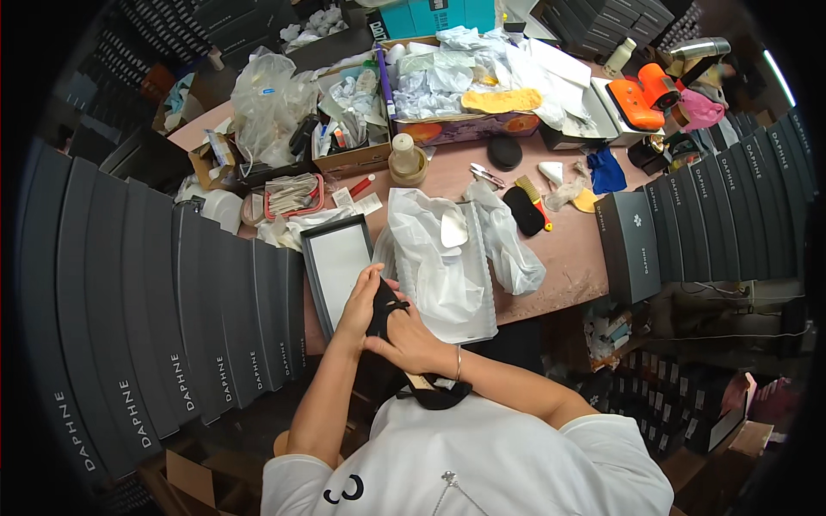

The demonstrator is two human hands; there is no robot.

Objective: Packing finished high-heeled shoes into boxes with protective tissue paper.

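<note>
On my feed I read one pale word repeated along the dark boxes [196, 310], plus lettering on the turquoise box [465, 15].

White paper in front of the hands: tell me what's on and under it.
On the white paper lies a small rounded white piece. Beneath, the rim of a pale box shows; whatever else the paper covers cannot be seen.
</note>
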